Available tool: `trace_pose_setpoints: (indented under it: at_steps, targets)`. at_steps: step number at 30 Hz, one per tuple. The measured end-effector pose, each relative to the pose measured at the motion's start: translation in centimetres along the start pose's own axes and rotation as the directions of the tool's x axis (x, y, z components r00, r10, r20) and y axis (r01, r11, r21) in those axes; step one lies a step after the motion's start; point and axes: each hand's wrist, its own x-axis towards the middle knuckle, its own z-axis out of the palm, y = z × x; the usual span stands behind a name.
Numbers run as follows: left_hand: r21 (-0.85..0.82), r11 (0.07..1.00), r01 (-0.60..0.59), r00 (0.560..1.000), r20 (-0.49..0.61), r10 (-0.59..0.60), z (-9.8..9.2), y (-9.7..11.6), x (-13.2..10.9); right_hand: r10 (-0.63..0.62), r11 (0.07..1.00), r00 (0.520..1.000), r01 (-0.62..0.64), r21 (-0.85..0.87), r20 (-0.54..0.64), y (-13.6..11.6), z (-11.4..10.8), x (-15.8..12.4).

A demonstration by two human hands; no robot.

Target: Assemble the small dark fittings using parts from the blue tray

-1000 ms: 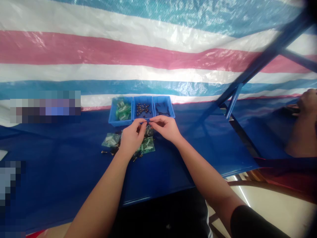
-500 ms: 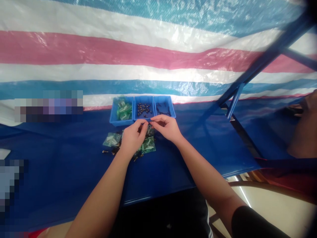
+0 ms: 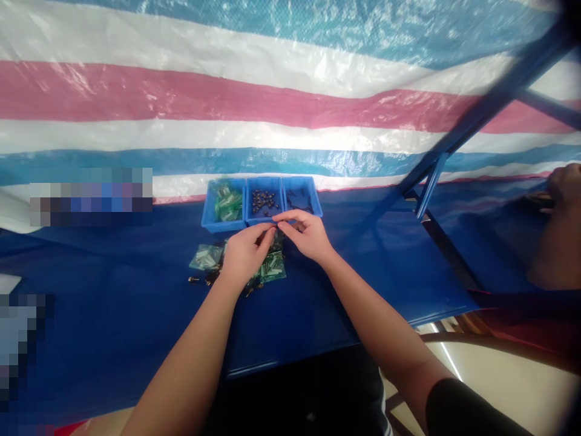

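My left hand and my right hand meet fingertip to fingertip just in front of the blue bins. Both are closed in a pinch, and whatever sits between the fingertips is too small to make out. Under them lies a pile of small dark metal parts and clear packets; one packet pokes out on the left, another packet below my right fingers. A single small bolt-like part rests apart at the pile's left.
Three blue bins stand in a row: the left bin has green-tinted packets, the middle bin small brass-and-dark parts, the right bin a few thin dark pieces. A blue metal frame rises at right. Another person's arm shows at far right.
My fingertips have shifted slightly against each other, still pinched together at the same spot. At far right, the other person's hand has come into view.
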Motion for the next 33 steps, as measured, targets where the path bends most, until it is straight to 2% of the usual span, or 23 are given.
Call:
trace_pose_setpoints:
  at_steps: [4, 9, 15, 20, 24, 33]
  targets:
    - [-0.001, 1.0, 0.024, 0.999, -0.036, -0.024, 0.0, 0.0, 0.0, -0.006, 0.999, 1.0, 0.006, 0.039, -0.019, 0.2, 0.0, 0.0]
    - [-0.025, 1.0, 0.009, 0.999, -0.049, -0.01, 0.0, 0.1, -0.1, 0.052, 0.984, 0.999, -0.053, 0.167, 0.009, 0.0, 0.3, -0.1]
    - [-0.03, 0.999, -0.012, 0.998, -0.057, 0.01, 0.0, 0.1, -0.1, 0.049, 0.982, 0.999, -0.052, 0.18, 0.018, -0.1, 0.2, 0.0]
    - [-0.029, 0.999, 0.023, 0.997, -0.079, -0.026, -0.3, 0.5, -0.1, 0.092, 0.981, 0.994, -0.101, 0.164, 0.065, 0.0, 0.2, 0.1]
    - [-0.035, 0.999, 0.028, 0.996, -0.08, -0.031, -0.3, 0.7, -0.2, 0.108, 0.986, 0.993, -0.115, 0.125, 0.056, 0.0, 0.2, 0.0]
    - [-0.059, 0.998, -0.017, 0.998, -0.058, 0.014, 0.0, 0.1, -0.1, 0.04, 0.999, 0.998, -0.038, -0.032, 0.052, 0.9, -0.1, -0.2]
